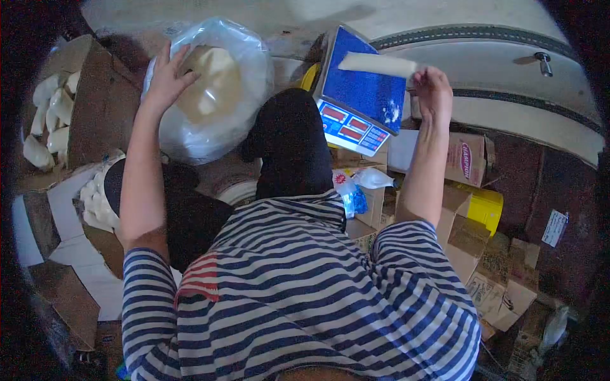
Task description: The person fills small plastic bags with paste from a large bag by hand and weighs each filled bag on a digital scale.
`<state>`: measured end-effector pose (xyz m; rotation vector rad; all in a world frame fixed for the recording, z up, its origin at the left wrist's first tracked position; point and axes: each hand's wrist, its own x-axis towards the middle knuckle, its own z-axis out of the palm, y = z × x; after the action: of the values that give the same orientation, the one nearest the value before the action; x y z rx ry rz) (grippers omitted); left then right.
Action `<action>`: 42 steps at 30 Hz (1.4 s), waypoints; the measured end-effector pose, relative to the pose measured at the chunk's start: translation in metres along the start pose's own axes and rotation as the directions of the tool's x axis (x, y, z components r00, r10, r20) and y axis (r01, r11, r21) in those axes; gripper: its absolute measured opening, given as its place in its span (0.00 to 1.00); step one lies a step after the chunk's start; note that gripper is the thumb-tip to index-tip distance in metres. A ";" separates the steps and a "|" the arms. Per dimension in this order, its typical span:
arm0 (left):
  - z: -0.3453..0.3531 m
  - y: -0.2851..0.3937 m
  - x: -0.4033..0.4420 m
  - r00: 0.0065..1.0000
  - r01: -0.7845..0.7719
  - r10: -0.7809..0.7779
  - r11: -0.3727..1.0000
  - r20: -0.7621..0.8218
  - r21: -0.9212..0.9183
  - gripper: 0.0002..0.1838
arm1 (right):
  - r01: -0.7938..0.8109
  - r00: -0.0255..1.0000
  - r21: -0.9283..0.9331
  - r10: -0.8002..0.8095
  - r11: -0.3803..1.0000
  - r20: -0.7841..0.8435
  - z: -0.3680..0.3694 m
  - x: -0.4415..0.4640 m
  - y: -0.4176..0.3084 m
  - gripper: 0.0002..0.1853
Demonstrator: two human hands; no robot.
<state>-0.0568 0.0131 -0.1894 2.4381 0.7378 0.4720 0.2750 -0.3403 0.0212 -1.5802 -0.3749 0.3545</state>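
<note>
My left hand has its fingers spread at the left rim of a large clear plastic bag, which holds a pale cream mass. On the right, my right hand has its fingers closed at the right end of a long whitish packet. This packet lies across the blue top of a scale. Below the blue top, the scale's panel shows red digits that are too small to read.
An open cardboard box at the left holds several filled white packets. More white packets lie below it. Cardboard boxes and a yellow container stand at the right. A bottle lies below the scale.
</note>
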 end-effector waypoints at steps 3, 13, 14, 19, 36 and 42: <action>0.003 0.000 0.001 1.000 -0.016 0.016 1.000 0.007 0.024 0.37 | -0.036 0.999 0.204 0.037 0.978 0.002 -0.051 0.002 0.031 0.04; 0.018 -0.005 0.006 0.998 -0.014 0.017 0.999 0.065 -0.041 0.37 | -0.081 0.966 0.560 0.203 0.824 -0.160 -0.099 -0.029 0.120 0.06; 0.019 -0.004 0.006 0.998 -0.019 0.022 0.999 0.064 -0.046 0.37 | -0.082 0.965 0.561 0.206 0.823 -0.161 -0.100 -0.031 0.127 0.06; 0.015 -0.001 0.004 0.997 -0.010 0.014 0.999 0.081 -0.046 0.38 | -0.016 0.932 0.654 0.248 0.757 -0.264 -0.086 -0.035 0.147 0.06; 0.014 -0.011 0.003 0.954 0.090 -0.042 0.985 0.297 -0.148 0.37 | -0.059 0.954 -0.891 -0.238 0.450 -0.184 -0.096 -0.034 0.091 0.11; -0.014 0.016 0.001 0.833 0.324 -0.119 0.896 0.541 -0.302 0.38 | 0.163 0.983 -0.559 -0.179 0.813 0.027 0.075 -0.038 0.015 0.19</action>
<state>-0.0560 0.0082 -0.1691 1.9382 0.6178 -0.1280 0.2080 -0.2912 0.0030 -2.1061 -0.6388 0.0764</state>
